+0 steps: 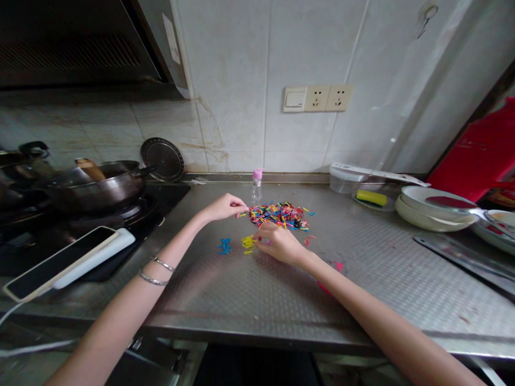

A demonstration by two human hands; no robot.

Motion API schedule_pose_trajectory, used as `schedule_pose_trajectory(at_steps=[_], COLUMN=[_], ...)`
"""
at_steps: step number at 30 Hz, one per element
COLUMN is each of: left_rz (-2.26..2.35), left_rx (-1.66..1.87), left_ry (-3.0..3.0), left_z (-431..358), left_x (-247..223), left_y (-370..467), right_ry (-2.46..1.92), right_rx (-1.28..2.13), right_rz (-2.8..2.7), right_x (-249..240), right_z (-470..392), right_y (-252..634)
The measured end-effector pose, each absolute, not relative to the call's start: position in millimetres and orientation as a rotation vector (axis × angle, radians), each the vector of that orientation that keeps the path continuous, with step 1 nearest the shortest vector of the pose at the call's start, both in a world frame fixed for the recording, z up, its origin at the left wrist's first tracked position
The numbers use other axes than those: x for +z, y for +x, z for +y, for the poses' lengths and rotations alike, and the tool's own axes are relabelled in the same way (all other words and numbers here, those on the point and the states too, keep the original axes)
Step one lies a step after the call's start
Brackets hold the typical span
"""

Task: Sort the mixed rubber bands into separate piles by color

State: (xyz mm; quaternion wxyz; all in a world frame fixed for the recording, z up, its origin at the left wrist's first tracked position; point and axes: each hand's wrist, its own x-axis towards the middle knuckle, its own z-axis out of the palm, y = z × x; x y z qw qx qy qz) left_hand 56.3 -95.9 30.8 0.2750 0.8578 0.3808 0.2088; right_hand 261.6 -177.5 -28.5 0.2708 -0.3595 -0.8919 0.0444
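1. Mixed pile of coloured bits (278, 214) at 12 o'clock on the steel counter (364, 287); they look light, small, easily scattered; best pinched singly.
2. Left hand (225, 207) pinches shut at the pile's edge; right hand (281, 244) curls on the yellow heap (248, 243); grip unclear.
3. Blue heap (224, 246) at 9 o'clock of the yellow; small bottle (256, 184) behind; phone (61, 262) and wok (101, 185) left; bowls (434, 207) right.

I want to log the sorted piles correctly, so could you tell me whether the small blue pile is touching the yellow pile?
Apart. The head view shows bare steel counter between the blue pile and the yellow pile, which lies at the right hand.
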Motion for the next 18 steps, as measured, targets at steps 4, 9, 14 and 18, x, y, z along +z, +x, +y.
schedule_pose_trajectory(at_steps=[4, 9, 14, 18], left_rz=[1.081, 1.193, 1.189, 1.19], left_rx=[0.438, 0.322, 0.242, 0.197], left_ry=[2.341, 2.271, 2.179, 2.08], left_z=[-101, -114, -127, -133], left_x=[43, 41, 25, 21], left_y=[39, 18, 10, 6], right_ry=[-0.977, -1.047, -1.09, -1.091], right_rx=[0.127, 0.093, 0.07, 0.044], right_rz=[-2.419, -2.354, -2.321, -2.345], right_x=[-26, -25, -26, -24], right_z=[-177, -168, -161, -160], right_y=[266, 280, 291, 297])
